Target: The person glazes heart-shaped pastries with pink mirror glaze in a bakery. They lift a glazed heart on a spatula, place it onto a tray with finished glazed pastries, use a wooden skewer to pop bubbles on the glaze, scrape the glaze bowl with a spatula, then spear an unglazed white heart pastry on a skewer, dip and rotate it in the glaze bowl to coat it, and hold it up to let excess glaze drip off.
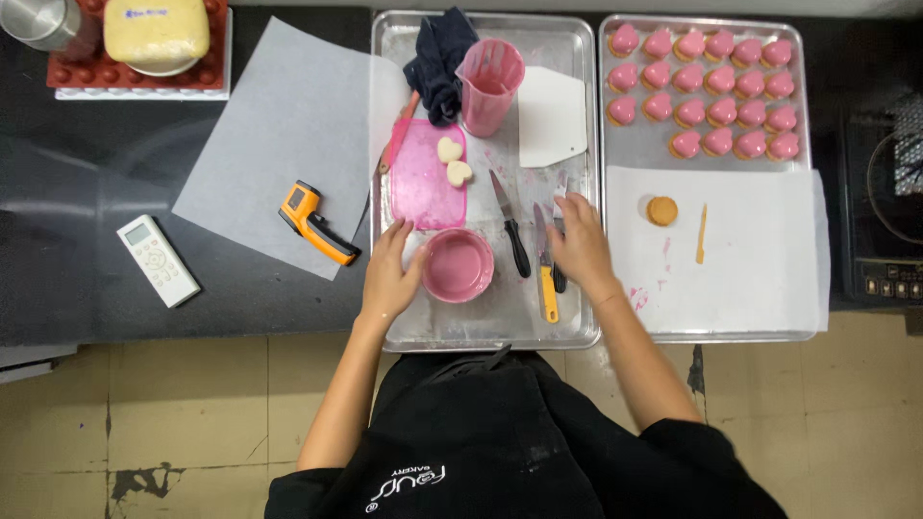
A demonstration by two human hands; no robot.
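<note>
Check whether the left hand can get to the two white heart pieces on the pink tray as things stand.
Probably yes. The left hand rests beside the pink bowl, just below the pink tray. The two white hearts lie uncovered at its far end, and nothing stands between; only the flat tray surface would be crossed.

steel cup (43, 21) cut off top-left, knife handles (558, 279) partly hidden under right hand (580, 245)

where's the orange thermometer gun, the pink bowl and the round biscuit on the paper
orange thermometer gun (315, 224), head view, on its body
pink bowl (459, 266), head view, on its pink inside
round biscuit (661, 210), head view, on its top
</note>
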